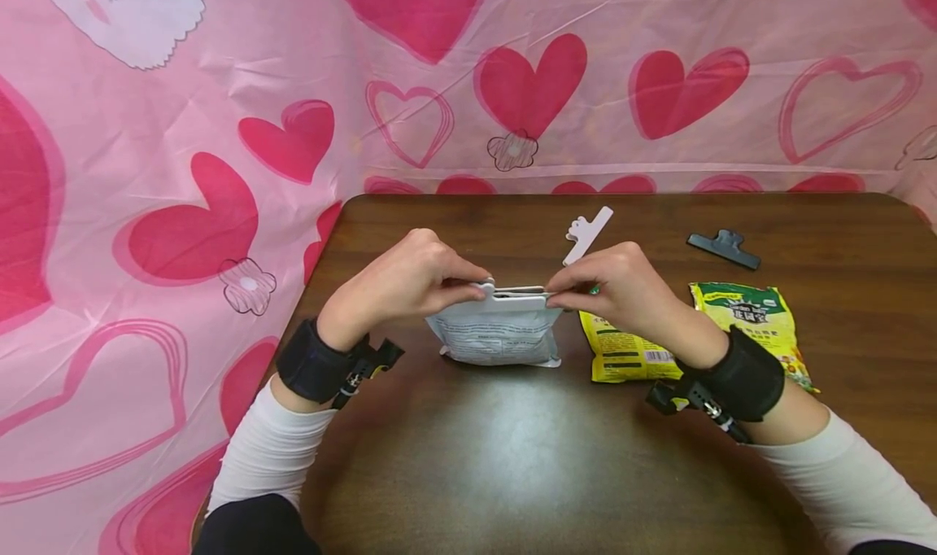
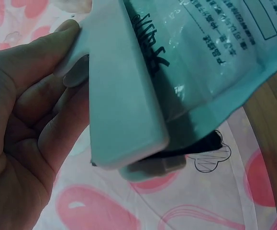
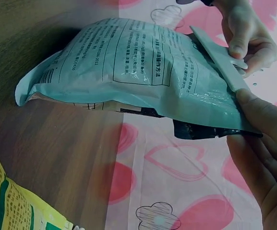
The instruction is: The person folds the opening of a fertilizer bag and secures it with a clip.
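White pouch [image 1: 498,331] stands mid-table, soft and light, likely slippery film. My left hand [image 1: 410,282] pinches the white clip [image 1: 516,293] on its top edge, my right hand [image 1: 618,288] pinches the other end. Grip there. Spare clips lie farther back.

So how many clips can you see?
3. A white clip is on the pale bag, held by both hands. Another white clip and a black clip lie further back on the table.
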